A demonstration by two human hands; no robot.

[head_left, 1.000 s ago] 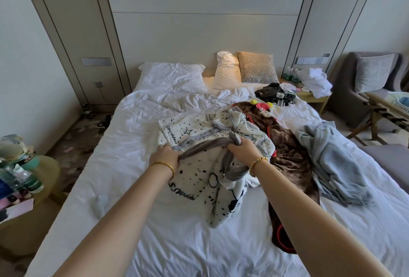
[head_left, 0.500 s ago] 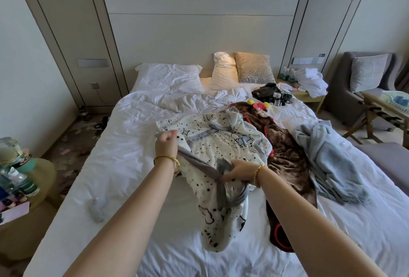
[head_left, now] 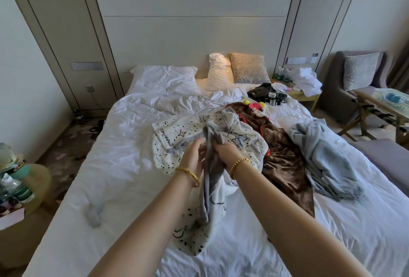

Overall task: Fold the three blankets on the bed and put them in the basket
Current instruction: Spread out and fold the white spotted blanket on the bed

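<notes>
A white blanket (head_left: 174, 135) with black spots and grey trim lies crumpled in the middle of the bed (head_left: 115, 166). My right hand (head_left: 225, 152) grips a bunch of its grey edge and lifts it. My left hand (head_left: 194, 155) sits close beside it, palm turned inward, fingers touching the same grey fold. Part of the blanket hangs down between my forearms. A brown plush blanket (head_left: 285, 161) with red trim lies to its right, partly under it. Further right a light blue blanket (head_left: 323, 161) lies in a heap. No basket is in view.
Pillows (head_left: 163, 75) stand at the headboard. A black bag with cables (head_left: 265, 94) lies near the bed's far right corner. A nightstand (head_left: 303, 95) holds white towels and bottles. An armchair (head_left: 354, 81) and wooden rack (head_left: 380, 108) are at right, a cluttered side table (head_left: 17, 190) at left.
My hands, spread apart along the grey edge half a second ago, have come together. The left hand moved right and the right hand rose, bunching the blanket's edge between them.
</notes>
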